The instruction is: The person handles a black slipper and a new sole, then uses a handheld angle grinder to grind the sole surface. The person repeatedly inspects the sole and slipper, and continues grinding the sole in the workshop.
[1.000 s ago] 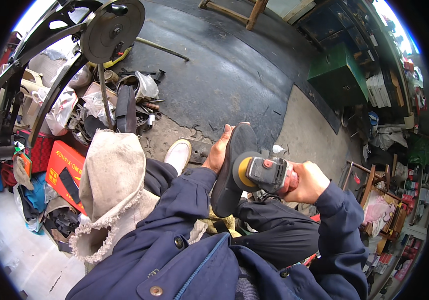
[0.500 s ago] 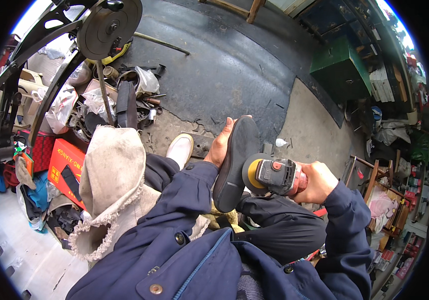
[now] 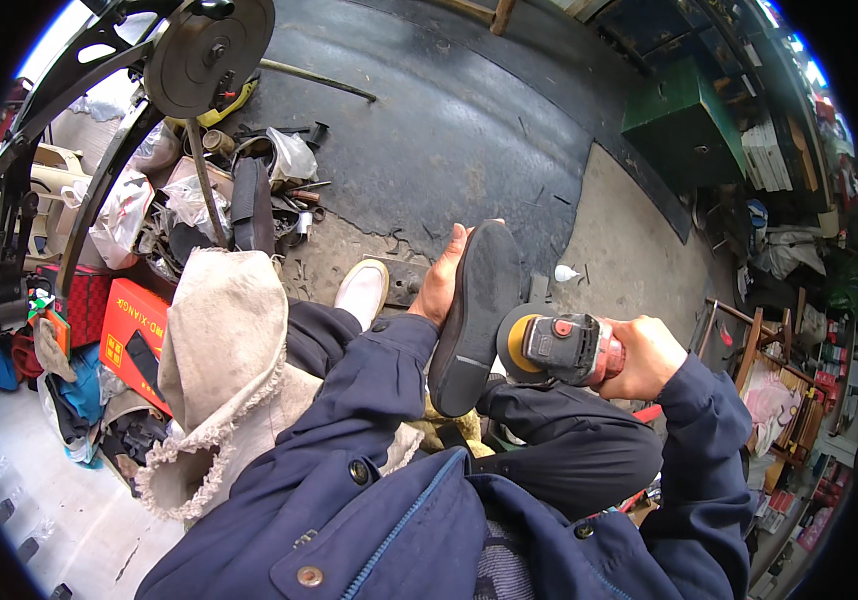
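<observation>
A dark shoe (image 3: 482, 310) is held upright above my lap, its black sole turned toward my right side. My left hand (image 3: 439, 278) grips it from the left, with the thumb along its edge and the other fingers hidden behind it. My right hand (image 3: 647, 356) is wrapped round the body of a red and black angle grinder (image 3: 567, 347). The grinder's yellow-rimmed disc (image 3: 518, 344) faces the sole at its right edge, very close to it. Whether the disc touches the sole, or spins, I cannot tell.
A black machine with a round wheel (image 3: 209, 55) stands at the upper left, above piled bags and tools. A red box (image 3: 136, 335) lies beside a beige cloth (image 3: 224, 340) at my left. A green box (image 3: 684, 125) stands far right, and a wooden rack (image 3: 749, 350) nearer right.
The grinder has shifted slightly right, so a little more of the sole's edge shows beside the disc. The shoe has moved slightly upward in view, still in my left hand.
</observation>
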`<state>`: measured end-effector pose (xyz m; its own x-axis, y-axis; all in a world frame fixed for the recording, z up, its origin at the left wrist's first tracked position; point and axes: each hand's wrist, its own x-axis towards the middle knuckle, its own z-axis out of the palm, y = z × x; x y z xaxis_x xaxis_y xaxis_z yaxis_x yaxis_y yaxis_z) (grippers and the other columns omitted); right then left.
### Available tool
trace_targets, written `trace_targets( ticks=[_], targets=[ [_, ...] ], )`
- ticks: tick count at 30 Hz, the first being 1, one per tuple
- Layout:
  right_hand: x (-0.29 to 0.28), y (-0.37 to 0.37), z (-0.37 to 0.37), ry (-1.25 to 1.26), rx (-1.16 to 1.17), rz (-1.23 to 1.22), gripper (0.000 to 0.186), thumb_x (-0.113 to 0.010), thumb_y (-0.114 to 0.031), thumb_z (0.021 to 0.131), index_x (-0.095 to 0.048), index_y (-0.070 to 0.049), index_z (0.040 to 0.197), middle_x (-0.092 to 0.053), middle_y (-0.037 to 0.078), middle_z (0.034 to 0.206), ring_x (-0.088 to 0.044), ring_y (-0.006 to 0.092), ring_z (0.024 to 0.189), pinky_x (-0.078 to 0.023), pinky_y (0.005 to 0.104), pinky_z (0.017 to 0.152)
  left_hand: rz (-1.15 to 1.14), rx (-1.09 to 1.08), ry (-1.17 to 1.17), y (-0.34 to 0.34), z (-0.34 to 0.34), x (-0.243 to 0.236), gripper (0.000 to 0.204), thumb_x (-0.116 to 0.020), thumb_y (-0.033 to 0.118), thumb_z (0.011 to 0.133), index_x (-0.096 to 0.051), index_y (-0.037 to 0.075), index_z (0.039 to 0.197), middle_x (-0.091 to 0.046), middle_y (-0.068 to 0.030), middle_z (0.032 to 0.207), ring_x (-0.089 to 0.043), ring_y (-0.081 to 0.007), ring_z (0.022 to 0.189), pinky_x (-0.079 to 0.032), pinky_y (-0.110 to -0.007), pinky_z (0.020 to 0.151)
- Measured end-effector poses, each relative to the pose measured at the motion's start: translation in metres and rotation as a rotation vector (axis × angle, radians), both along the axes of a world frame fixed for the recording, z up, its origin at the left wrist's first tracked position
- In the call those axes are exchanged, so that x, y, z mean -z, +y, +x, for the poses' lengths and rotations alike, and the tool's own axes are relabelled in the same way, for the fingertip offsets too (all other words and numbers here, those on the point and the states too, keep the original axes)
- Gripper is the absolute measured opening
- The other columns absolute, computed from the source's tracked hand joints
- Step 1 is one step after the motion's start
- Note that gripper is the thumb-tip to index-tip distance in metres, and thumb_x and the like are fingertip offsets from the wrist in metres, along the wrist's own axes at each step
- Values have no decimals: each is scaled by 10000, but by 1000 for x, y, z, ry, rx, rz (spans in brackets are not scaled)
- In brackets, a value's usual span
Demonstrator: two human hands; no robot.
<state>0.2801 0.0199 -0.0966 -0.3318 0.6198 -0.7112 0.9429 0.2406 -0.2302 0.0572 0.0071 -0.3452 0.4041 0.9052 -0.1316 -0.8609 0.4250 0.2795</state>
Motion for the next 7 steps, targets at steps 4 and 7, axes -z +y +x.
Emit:
trace_targets(
  ticks=[4, 7],
  targets=[
    [-3, 1, 4, 62, 40, -21, 635, -830, -188, 597, -721, -56, 1208, -741, 186, 869, -731, 380, 800, -589, 380, 790, -4, -6, 6, -1, 1, 4, 738, -324, 648, 1092, -406, 117, 1597, -662, -167, 1284, -716, -334, 1064, -596, -489, 963],
    [7, 10, -7, 51, -48, 5, 638, -823, -222, 622, -717, -56, 1229, -753, 208, 897, -753, 380, 835, -593, 396, 811, -25, -20, 37, 1, 3, 7, 743, -335, 652, 1087, -386, 135, 1618, -640, -178, 1370, -661, -343, 1209, -537, -484, 1077]
  ],
)
